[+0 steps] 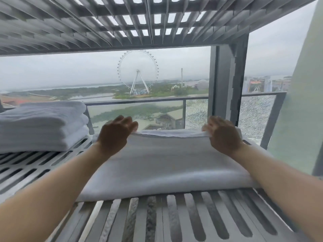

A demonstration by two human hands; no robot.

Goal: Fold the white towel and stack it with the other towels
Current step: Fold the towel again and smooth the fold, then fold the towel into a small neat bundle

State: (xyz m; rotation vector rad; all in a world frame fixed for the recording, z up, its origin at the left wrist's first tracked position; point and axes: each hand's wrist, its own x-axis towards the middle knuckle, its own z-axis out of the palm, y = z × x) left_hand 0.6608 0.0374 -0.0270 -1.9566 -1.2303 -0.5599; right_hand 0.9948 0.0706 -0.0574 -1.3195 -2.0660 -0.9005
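Observation:
A white towel (167, 165) lies partly folded across the slatted grey shelf (157, 215) in front of me. My left hand (115, 135) pinches its far left corner, and my right hand (222, 135) pinches its far right corner. Both corners are lifted slightly off the shelf. A stack of folded white towels (42, 124) rests on the same shelf at the far left, apart from the towel I hold.
A second slatted shelf (122, 23) hangs close overhead. Beyond the shelf are a grey post (227, 84), a balcony railing (148, 101) with glass panels, and a view of a Ferris wheel. A pale wall (300, 102) rises at the right.

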